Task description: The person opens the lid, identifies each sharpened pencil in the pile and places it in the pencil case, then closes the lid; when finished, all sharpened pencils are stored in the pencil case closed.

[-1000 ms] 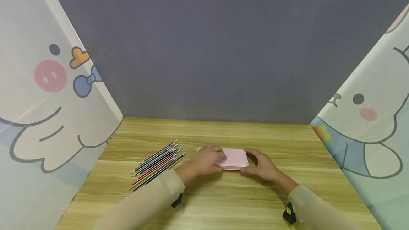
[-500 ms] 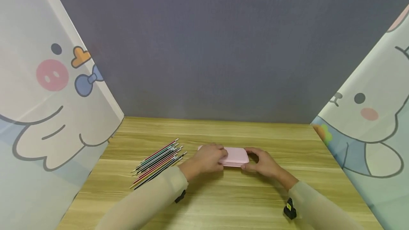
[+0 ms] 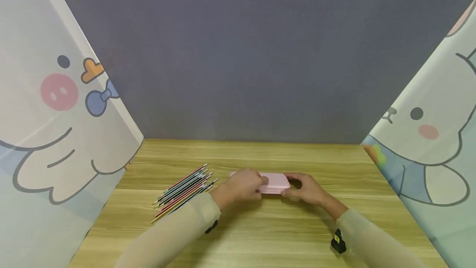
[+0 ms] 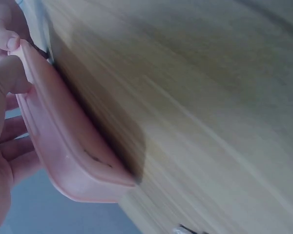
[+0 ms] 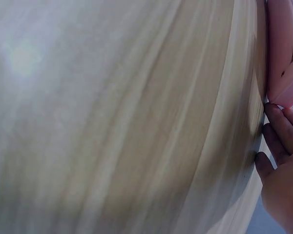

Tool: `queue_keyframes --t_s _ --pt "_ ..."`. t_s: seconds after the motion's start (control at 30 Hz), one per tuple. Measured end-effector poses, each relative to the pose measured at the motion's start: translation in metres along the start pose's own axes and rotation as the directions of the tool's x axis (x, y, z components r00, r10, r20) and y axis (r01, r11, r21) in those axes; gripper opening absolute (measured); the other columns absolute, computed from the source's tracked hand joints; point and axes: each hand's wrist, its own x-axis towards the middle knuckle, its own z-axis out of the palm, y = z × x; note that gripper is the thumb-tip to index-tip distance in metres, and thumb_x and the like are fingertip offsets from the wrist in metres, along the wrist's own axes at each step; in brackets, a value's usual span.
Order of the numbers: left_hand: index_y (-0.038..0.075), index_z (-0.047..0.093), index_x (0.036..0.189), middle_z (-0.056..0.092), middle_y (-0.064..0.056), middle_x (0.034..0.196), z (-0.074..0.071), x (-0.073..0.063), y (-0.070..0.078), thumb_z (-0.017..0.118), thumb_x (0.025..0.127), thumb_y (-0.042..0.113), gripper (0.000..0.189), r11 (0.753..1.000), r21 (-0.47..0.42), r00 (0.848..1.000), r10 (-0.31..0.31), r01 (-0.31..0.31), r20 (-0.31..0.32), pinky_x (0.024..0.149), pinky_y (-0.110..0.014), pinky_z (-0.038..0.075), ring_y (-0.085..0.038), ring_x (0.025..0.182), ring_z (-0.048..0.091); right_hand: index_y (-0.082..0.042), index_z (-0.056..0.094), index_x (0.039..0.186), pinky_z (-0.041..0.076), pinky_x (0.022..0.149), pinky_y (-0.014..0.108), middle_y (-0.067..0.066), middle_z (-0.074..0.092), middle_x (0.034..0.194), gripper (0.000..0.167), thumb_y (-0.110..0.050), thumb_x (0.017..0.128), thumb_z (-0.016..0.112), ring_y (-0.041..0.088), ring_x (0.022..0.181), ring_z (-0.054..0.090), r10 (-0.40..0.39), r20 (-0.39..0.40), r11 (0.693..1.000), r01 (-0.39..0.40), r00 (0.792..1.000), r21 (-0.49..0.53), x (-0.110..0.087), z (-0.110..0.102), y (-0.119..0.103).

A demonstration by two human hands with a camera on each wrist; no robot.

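Note:
A pink pencil case (image 3: 276, 180), oblong with rounded corners, lies lid up at the middle of the table. My left hand (image 3: 239, 186) covers its left part. In the left wrist view the thumb of that hand presses the seam along the side of the case (image 4: 63, 141), while the other fingers reach across the lid. My right hand (image 3: 306, 193) holds the right end, thumb at the near corner and index finger at the far one. Small dark marks show on the wall of the case (image 5: 284, 48) in the right wrist view. The lid appears closed.
Several pencils (image 3: 182, 193) in red, green, black and yellow lie in a slanted bundle left of the case, close to my left forearm. A grey panel (image 3: 238, 61) stands behind the wooden table (image 3: 279, 235). Cartoon-printed panels (image 3: 85, 148) flank both sides.
More of the case's front side shows now, and its near edge sits slightly farther back. My left fingers have shifted a little to the right on the lid. The pencils stay put.

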Motion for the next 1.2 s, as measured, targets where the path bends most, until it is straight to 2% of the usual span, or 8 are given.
queue_keyframes --t_s 0.2,0.43,0.63,0.77,0.87,0.93,1.07,1.2 --pt "0.015 0.064 0.103 0.064 0.007 0.076 -0.005 0.001 0.009 0.072 0.092 0.023 0.015 0.974 0.204 0.994 0.089 -0.1 0.061 0.059 -0.021 0.051 -0.006 0.065 0.06 -0.003 0.062 0.14 0.046 0.107 0.052 0.011 0.066 0.136 0.077 -0.048 0.081 0.085 0.031 0.128 0.059 -0.016 0.003 1.0 0.016 1.0 -0.003 0.003 -0.003 0.0" --pt "0.015 0.063 0.105 0.061 0.01 0.069 -0.001 -0.002 0.016 0.058 0.1 0.015 0.007 0.819 0.549 0.97 0.235 -0.166 -0.056 0.052 -0.017 0.051 -0.001 0.061 0.06 -0.002 0.063 0.138 0.049 0.102 0.048 0.01 0.069 0.131 0.075 -0.046 0.081 0.086 0.027 0.122 0.062 -0.026 0.009 1.0 0.026 1.0 0.003 0.005 -0.005 -0.004" --pt "0.014 0.061 0.104 0.06 0.009 0.07 0.002 -0.004 0.016 0.054 0.102 0.013 0.008 0.807 0.572 0.972 0.224 -0.143 -0.073 0.051 -0.018 0.051 -0.002 0.061 0.058 -0.002 0.064 0.137 0.048 0.103 0.05 0.01 0.069 0.13 0.076 -0.047 0.08 0.086 0.028 0.121 0.062 -0.019 0.011 1.0 0.019 1.0 -0.02 0.007 -0.006 -0.007" --pt "0.014 0.062 0.113 0.066 0.007 0.079 -0.005 -0.005 0.014 0.058 0.103 0.018 0.012 0.875 0.467 0.988 0.156 -0.129 -0.018 0.057 -0.018 0.053 -0.003 0.069 0.063 -0.003 0.064 0.137 0.048 0.101 0.05 0.009 0.069 0.129 0.074 -0.046 0.081 0.085 0.027 0.118 0.062 -0.002 0.016 1.0 0.002 1.0 -0.011 0.008 -0.007 -0.009" --pt "0.017 0.064 0.121 0.071 0.003 0.094 -0.011 -0.005 0.006 0.066 0.099 0.023 0.023 0.971 0.227 0.997 0.07 -0.073 0.023 0.069 -0.022 0.056 -0.008 0.081 0.068 -0.004 0.064 0.137 0.048 0.101 0.048 0.008 0.069 0.128 0.073 -0.045 0.08 0.086 0.025 0.117 0.062 0.019 0.022 1.0 -0.019 1.0 -0.007 0.009 -0.008 -0.007" --pt "0.018 0.066 0.122 0.073 0.002 0.105 -0.012 -0.007 -0.003 0.069 0.096 0.021 0.026 0.998 0.039 0.999 0.04 -0.041 0.021 0.079 -0.025 0.057 -0.011 0.091 0.069 -0.004 0.064 0.137 0.048 0.101 0.049 0.009 0.069 0.129 0.074 -0.044 0.08 0.086 0.026 0.117 0.062 0.025 0.026 1.0 -0.025 0.999 -0.007 0.009 -0.009 -0.005" --pt "0.014 0.072 0.115 0.073 0.001 0.113 -0.011 -0.016 -0.024 0.07 0.093 0.016 0.022 0.974 -0.223 0.999 0.037 -0.041 -0.023 0.091 -0.027 0.054 -0.012 0.1 0.067 -0.003 0.063 0.139 0.045 0.106 0.052 0.012 0.067 0.134 0.077 -0.046 0.079 0.086 0.031 0.126 0.06 0.017 0.03 0.999 -0.016 0.999 -0.028 0.008 -0.01 -0.003" --pt "0.009 0.073 0.117 0.073 -0.001 0.115 -0.008 -0.034 -0.042 0.071 0.092 0.015 0.026 0.944 -0.328 0.999 0.004 -0.019 -0.044 0.094 -0.03 0.053 -0.014 0.103 0.066 -0.003 0.061 0.141 0.045 0.108 0.05 0.012 0.065 0.137 0.081 -0.047 0.078 0.087 0.031 0.129 0.058 0.014 0.038 1.0 -0.013 0.999 -0.007 0.006 -0.009 -0.002"
